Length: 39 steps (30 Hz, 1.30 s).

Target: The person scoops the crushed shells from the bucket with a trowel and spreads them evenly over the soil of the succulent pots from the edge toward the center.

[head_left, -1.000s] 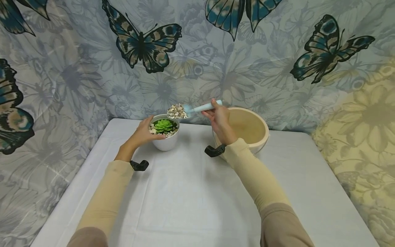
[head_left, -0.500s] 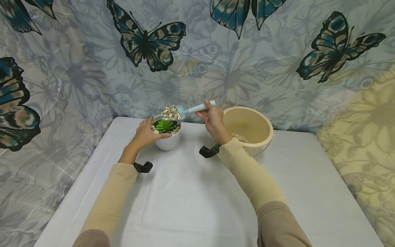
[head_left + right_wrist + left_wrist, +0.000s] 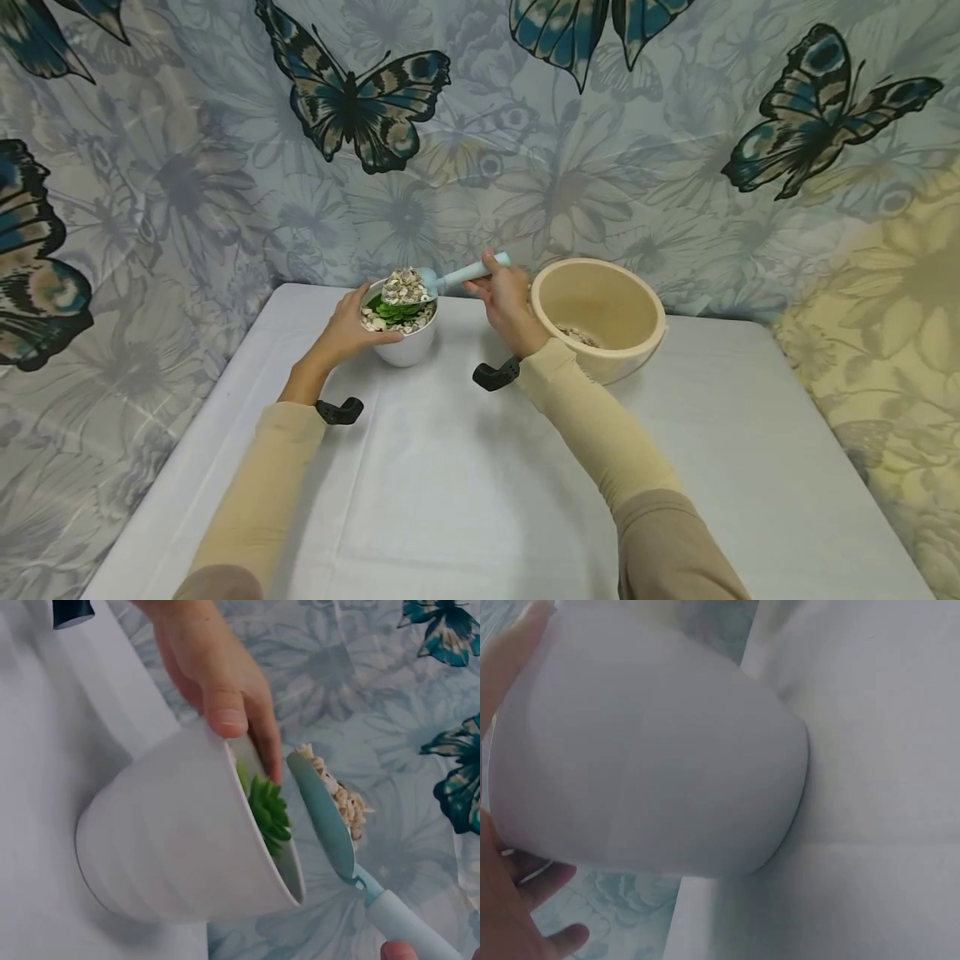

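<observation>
A white flowerpot (image 3: 406,348) stands at the back left of the table, holding a green succulent (image 3: 397,314) ringed by pale gravel. My left hand (image 3: 349,323) grips the pot's rim, thumb at the front and fingers round the far side. With my right hand (image 3: 507,302) I hold a light-blue garden trowel (image 3: 327,817) by its handle. Its scoop, heaped with small beige stones (image 3: 407,287), is over the pot, just above the succulent, and partly hides the plant in the head view. In the right wrist view a gap shows between scoop and rim.
A cream bowl (image 3: 651,310) with some of the same stones (image 3: 577,335) at its bottom stands right of the right hand. White cloth (image 3: 450,483) covers the table. Butterfly-patterned fabric (image 3: 480,125) hangs close behind the table's back edge.
My right hand has carried the loaded trowel left and down, from beside the pot's rim to over the succulent. More of the bowl's inside shows. My left hand keeps its hold on the pot.
</observation>
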Each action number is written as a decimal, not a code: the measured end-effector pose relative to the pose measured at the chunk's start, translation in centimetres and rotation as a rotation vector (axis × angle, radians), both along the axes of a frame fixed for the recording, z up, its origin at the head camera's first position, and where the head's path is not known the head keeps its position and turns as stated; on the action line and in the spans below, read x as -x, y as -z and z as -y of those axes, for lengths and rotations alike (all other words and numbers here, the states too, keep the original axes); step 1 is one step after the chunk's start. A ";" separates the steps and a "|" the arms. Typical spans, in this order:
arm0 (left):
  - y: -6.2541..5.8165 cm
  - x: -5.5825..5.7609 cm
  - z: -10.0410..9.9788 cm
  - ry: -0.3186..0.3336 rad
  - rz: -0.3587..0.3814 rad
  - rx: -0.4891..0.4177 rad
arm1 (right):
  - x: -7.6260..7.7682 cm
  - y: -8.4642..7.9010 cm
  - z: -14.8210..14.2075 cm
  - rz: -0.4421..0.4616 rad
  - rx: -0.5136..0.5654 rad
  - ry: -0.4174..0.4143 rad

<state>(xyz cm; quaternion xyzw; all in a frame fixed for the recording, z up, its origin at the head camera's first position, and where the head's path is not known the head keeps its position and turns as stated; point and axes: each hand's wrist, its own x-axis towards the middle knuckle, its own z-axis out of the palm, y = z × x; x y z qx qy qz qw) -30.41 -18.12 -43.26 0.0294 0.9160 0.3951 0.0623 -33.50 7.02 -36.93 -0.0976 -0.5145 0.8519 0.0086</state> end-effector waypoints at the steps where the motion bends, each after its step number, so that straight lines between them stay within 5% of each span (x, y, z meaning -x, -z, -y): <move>1: 0.1 -0.1 -0.2 -0.013 -0.015 0.011 | 0.0 0.0 0.0 0.003 -0.005 0.002; 5: 0.3 -0.5 -0.4 -0.038 -0.033 0.030 | 0.0 0.3 0.4 -0.012 -0.033 -0.001; 15: 0.5 -0.1 0.4 -0.002 0.066 -0.046 | 0.4 0.1 1.4 -0.034 -0.180 0.000; 39: 0.1 -0.8 -0.5 -0.045 -0.014 0.001 | 0.0 -0.8 2.5 -0.142 -0.407 -0.020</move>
